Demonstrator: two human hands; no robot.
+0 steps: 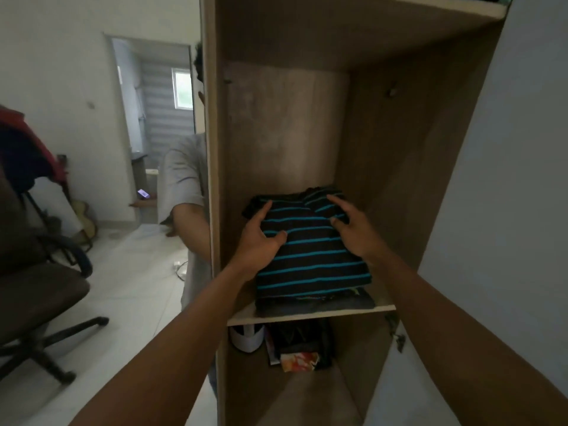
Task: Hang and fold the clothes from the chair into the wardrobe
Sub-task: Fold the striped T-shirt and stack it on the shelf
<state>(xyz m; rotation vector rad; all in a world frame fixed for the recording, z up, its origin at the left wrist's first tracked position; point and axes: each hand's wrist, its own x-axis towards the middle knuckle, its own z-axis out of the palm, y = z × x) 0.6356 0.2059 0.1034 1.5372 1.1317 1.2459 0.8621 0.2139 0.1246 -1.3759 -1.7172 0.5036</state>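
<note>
A folded black shirt with blue stripes lies on the middle shelf of the open wooden wardrobe, on top of a folded dark grey garment. My left hand rests flat on the shirt's left side, fingers spread. My right hand hovers at the shirt's right side with fingers apart, touching or just above the cloth. Neither hand grips anything. At the far left an office chair carries red and dark clothes over its back.
A mirror on the wardrobe door at the left reflects a person in a grey shirt. Below the shelf sit a white round object and dark items with a colourful packet. White tiled floor spreads beside the chair.
</note>
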